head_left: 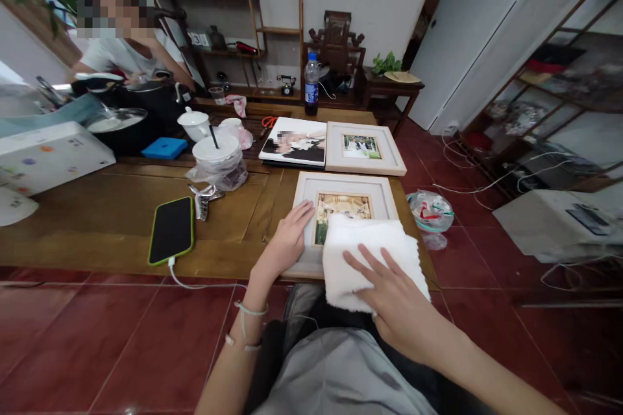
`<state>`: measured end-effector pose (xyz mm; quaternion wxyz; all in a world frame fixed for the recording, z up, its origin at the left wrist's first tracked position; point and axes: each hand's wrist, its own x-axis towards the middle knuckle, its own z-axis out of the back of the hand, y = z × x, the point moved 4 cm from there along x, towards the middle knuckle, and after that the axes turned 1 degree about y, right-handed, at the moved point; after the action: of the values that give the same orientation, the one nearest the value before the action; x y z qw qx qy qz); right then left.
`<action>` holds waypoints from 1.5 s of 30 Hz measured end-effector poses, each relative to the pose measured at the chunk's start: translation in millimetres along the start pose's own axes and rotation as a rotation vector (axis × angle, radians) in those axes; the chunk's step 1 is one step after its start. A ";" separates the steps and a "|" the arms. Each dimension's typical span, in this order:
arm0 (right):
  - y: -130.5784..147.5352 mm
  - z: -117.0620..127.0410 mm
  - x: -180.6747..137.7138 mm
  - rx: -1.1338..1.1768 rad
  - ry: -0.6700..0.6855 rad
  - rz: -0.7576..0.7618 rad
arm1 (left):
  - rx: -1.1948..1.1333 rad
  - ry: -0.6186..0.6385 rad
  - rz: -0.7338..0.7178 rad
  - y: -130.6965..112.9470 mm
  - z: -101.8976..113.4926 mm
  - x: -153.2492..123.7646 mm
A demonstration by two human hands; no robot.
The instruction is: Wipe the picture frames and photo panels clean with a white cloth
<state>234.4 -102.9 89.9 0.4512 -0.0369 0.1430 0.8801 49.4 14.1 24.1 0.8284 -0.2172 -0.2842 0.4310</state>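
A pale wooden picture frame (348,179) lies face up on the table near its right end, with a photo (341,201) inside a light mat. My left hand (287,237) rests on the left side of this frame, fingers stretched out over its border and mat. Across the lower right part of the frame is a white cloth (374,240), which hides that corner and part of the photo. My right hand (389,292) holds the cloth from above, its fingers spread and pressed on it.
Behind lie a second picture frame (396,149) and a white photo album (292,128). To the left are a phone (171,231) on a cable, a lidded cup (217,146) and a blue box (164,148). A bottle (311,87) stands at the back. Another person (131,52) sits across.
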 end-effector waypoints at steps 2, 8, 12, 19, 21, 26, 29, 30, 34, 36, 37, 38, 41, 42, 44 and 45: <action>-9.8 -1.6 13.0 -0.015 -0.064 -0.009 | -0.004 0.004 0.009 0.4 0.0 0.1; -66.0 16.4 58.7 -0.105 -0.199 -0.096 | 0.005 0.020 0.005 1.0 -0.3 1.5; -102.8 30.7 87.3 -0.207 -0.318 -0.166 | 0.014 0.020 0.001 1.6 -0.2 1.9; -112.8 29.2 105.6 -0.269 -0.319 -0.145 | 0.005 0.001 0.004 2.0 -0.7 1.4; -100.3 24.9 99.1 -0.261 -0.239 -0.096 | -0.003 -0.007 0.001 1.7 -0.7 1.5; -55.2 19.2 57.5 -0.117 -0.047 0.029 | -0.010 -0.022 -0.009 2.3 -1.3 1.3; -26.3 18.3 25.0 -0.010 0.052 0.066 | -0.005 -0.021 -0.011 3.3 -1.9 0.8; -17.6 18.4 15.7 0.016 0.073 0.066 | -0.005 -0.021 -0.013 3.7 -2.0 0.7; 7.3 17.7 -3.3 0.079 0.111 0.127 | 0.000 -0.027 -0.029 4.5 -1.8 0.4; 9.8 16.0 -1.2 0.096 0.107 0.152 | 0.009 -0.028 -0.036 4.6 -1.9 0.5; 8.2 14.8 1.9 0.101 0.097 0.149 | 0.013 -0.026 -0.038 4.5 -2.0 0.7; 5.4 13.2 5.8 0.105 0.087 0.139 | 0.018 -0.024 -0.038 4.5 -2.0 0.8; -6.4 8.3 19.4 0.093 0.040 0.109 | 0.028 -0.017 -0.032 4.1 -1.9 1.2; -11.0 7.1 24.2 0.079 0.018 0.099 | 0.029 -0.014 -0.031 3.8 -1.8 1.2; -21.6 5.9 34.2 0.038 -0.029 0.077 | 0.031 -0.009 -0.032 3.0 -1.5 1.4; -27.8 6.3 39.6 0.015 -0.052 0.068 | 0.030 -0.007 -0.033 2.5 -1.4 1.5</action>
<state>233.8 -54.7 82.2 0.4247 -0.0056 0.1390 0.8946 49.6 16.5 22.0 0.8375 -0.1985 -0.2842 0.4224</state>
